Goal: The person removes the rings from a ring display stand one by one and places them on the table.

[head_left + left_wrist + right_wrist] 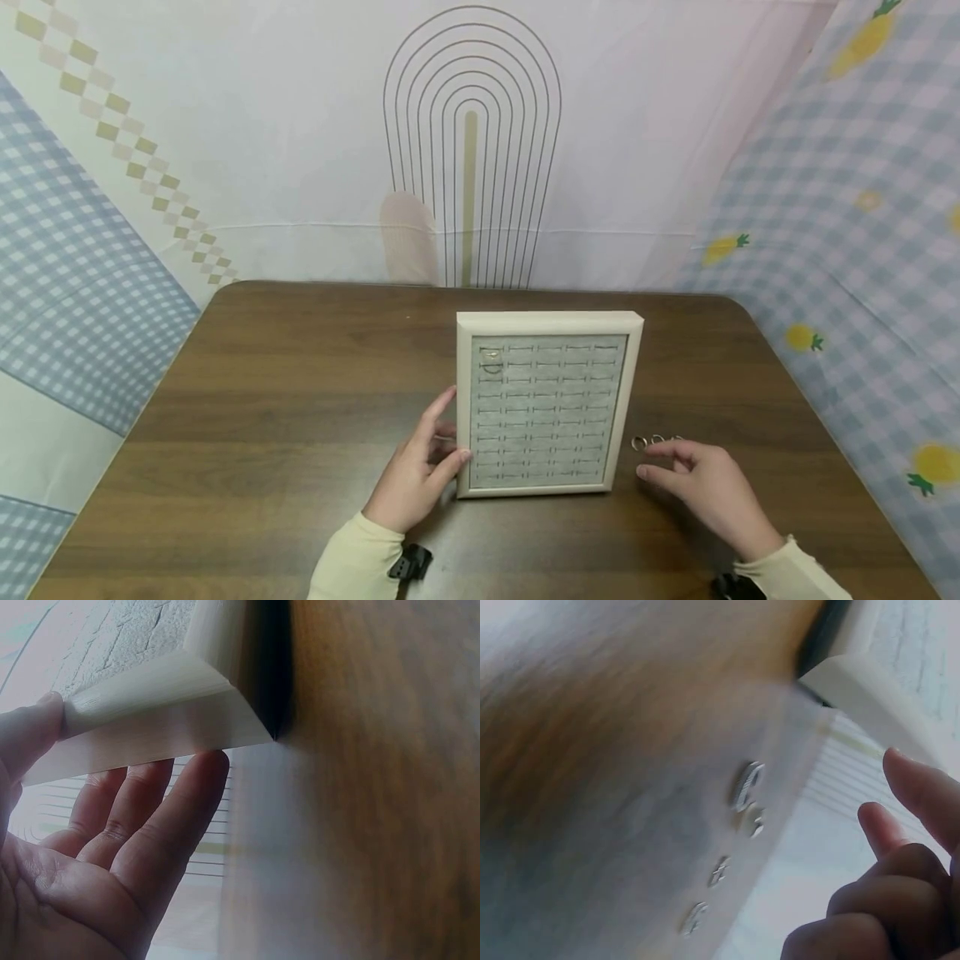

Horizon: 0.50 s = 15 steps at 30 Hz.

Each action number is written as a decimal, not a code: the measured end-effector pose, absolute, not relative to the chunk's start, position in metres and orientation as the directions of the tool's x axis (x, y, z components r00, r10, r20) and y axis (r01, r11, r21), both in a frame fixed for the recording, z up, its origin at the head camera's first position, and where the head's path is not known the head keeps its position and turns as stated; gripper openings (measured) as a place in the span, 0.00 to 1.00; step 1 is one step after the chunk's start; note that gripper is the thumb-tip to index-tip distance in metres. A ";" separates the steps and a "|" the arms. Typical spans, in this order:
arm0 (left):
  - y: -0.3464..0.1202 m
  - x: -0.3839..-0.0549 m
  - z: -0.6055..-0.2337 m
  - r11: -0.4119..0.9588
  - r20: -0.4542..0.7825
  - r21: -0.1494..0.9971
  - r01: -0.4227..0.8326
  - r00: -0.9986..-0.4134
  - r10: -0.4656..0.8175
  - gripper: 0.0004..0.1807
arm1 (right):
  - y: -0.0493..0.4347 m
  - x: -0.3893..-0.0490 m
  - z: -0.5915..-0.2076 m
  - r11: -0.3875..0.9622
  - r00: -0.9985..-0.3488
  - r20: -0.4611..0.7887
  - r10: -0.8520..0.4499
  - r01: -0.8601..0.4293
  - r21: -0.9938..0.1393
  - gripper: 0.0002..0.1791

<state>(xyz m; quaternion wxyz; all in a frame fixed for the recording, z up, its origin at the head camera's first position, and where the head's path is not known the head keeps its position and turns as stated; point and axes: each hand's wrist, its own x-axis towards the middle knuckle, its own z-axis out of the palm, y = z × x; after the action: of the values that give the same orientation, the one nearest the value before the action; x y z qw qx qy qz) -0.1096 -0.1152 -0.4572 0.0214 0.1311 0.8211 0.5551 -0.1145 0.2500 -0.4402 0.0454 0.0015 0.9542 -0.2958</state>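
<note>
A ring display frame (549, 323) with a cream border and a grey slotted pad (555, 408) stands upright on the table. One ring (492, 368) sits in the pad's upper left, by a small pale tag. My left hand (420, 471) holds the frame's left side, thumb on the front border and fingers behind, as the left wrist view shows along the cream border (150, 705). To the right of the frame, my right hand (697, 479) hovers beside several silver rings (639, 443), thumb and index finger apart with nothing between them. In the right wrist view the rings (748, 785) lie in a loose row.
The brown wood-grain table (300, 400) reaches back to a white patterned cloth (300, 125). Blue checked cloth (862, 292) hangs at the right side, and more at the left. Each wrist wears a black strap device (410, 564) over a pale yellow sleeve (356, 558).
</note>
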 end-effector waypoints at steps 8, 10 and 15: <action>-0.115 -0.110 -0.459 0.324 0.098 0.930 0.173 -0.967 0.235 0.44 | 0.236 -0.108 -0.424 0.797 -0.999 -0.038 -0.024 0.004 -0.605 0.20; -0.115 -0.110 -0.458 0.330 0.097 0.928 0.174 -0.967 0.237 0.44 | 0.233 -0.107 -0.421 0.791 -0.999 -0.023 -0.025 -0.006 -0.612 0.20; -0.115 -0.109 -0.456 0.362 0.104 0.913 0.189 -0.965 0.241 0.43 | 0.223 -0.105 -0.412 0.769 -1.000 0.018 -0.016 -0.024 -0.639 0.19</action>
<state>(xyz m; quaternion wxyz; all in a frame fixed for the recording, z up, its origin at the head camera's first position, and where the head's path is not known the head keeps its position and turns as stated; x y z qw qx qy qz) -0.1087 -0.1151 -0.4563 0.0236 0.1303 0.8248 0.5496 -0.1046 0.2234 -0.4120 -0.0058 -0.0106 0.9405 -0.3395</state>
